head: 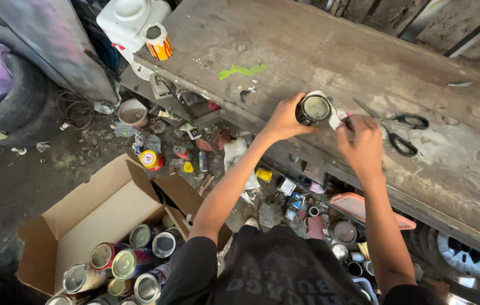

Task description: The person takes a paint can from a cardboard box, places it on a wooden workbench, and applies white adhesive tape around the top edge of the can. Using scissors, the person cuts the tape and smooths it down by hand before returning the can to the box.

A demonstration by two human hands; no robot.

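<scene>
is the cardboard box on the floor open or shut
Open. The cardboard box has its flaps folded outward, and the metal cans inside lie on their sides with their round ends in plain view.

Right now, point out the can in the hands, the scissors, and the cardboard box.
can [314, 109], head view, on its round metal end.
scissors [402, 146], head view, on the nearer black handle loop.
cardboard box [90, 212], head view, on its bare inner wall.

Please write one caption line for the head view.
Left hand holds a can on the workbench; right hand peels its label.
</scene>
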